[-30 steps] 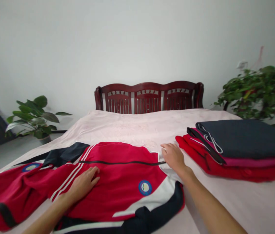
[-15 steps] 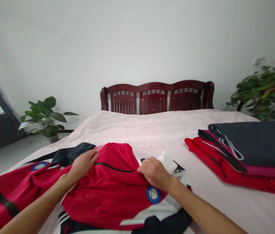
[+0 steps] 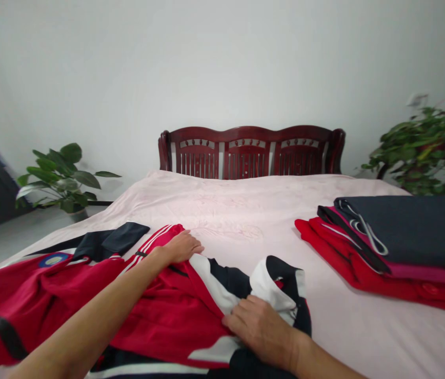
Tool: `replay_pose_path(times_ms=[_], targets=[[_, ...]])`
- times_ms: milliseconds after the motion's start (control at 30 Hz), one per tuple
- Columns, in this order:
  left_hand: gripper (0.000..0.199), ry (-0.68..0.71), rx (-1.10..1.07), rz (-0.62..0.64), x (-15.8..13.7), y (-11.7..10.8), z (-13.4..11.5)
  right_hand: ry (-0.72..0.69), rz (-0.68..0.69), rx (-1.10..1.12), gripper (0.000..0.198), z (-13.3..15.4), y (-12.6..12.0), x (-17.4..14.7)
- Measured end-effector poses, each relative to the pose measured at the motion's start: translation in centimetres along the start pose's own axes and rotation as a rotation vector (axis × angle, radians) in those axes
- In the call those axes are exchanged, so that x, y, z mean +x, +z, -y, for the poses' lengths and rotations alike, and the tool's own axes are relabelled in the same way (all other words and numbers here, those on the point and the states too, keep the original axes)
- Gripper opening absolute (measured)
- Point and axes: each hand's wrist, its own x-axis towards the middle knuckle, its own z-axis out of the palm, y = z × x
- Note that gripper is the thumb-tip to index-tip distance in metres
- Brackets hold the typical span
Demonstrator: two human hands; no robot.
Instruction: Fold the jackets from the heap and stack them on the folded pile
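Note:
A red, white and navy jacket lies loosely bunched on the bed in front of me. My left hand is closed on its red cloth at the far edge, beside three white stripes. Nearer to me, my right hand grips the jacket where red meets white, its fingertips partly hidden. A white and navy collar stands up just beyond that hand. To the left spreads more red cloth with a round blue badge and a navy part; whether it belongs to the same garment I cannot tell.
Folded clothes are stacked at the right: a dark grey piece on top, a red one beneath. Pink bedding covers the bed up to a dark wooden headboard. Potted plants stand at either side.
My left hand has moved right along the far edge, drawing red cloth with it. My right hand has come nearer to me. The collar now shows more, and the badge beside my right hand is hidden.

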Motion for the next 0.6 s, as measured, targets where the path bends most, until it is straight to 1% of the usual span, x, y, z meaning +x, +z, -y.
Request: replay_pose_path(times_ms=[67, 167, 200, 233, 300, 367, 433, 500, 600], targets=[[0.046, -0.038, 0.027, 0.03, -1.6, 0.1, -0.5, 0.129, -0.039, -0.029, 0.027, 0.2, 0.1, -0.6], [0.05, -0.09, 0.068, 0.078, -4.6, -0.7, -1.5, 0.426, -0.08, -0.143, 0.045, 0.2, -0.5, -1.1], [0.05, -0.101, 0.08, 0.119, -5.5, -1.1, -2.1, 0.525, -0.067, -0.179, 0.045, 0.2, -0.9, -1.1], [0.049, -0.117, 0.093, 0.172, -6.2, -1.6, -2.7, 0.608, -0.037, -0.205, 0.041, 0.1, -1.3, -1.1], [0.048, -0.175, 0.127, 0.297, -7.0, -2.5, -4.0, 0.695, 0.054, -0.242, 0.025, -0.1, -2.1, -0.7], [0.043, -0.239, 0.162, 0.392, -6.8, -3.3, -5.2, 0.69, 0.119, -0.265, 0.018, -0.5, -2.6, -0.4], [0.034, -0.271, 0.187, 0.452, -6.2, -3.7, -5.8, 0.616, 0.121, -0.277, 0.015, -0.9, -2.8, -0.3], [0.033, -0.213, 0.165, 0.482, -5.5, -3.8, -5.9, 0.545, 0.1, -0.267, 0.012, -1.3, -2.9, -0.6], [0.048, -0.065, 0.032, 0.464, -5.2, -3.7, -5.5, 0.527, 0.103, -0.204, 0.012, -1.6, -2.9, -1.7]])
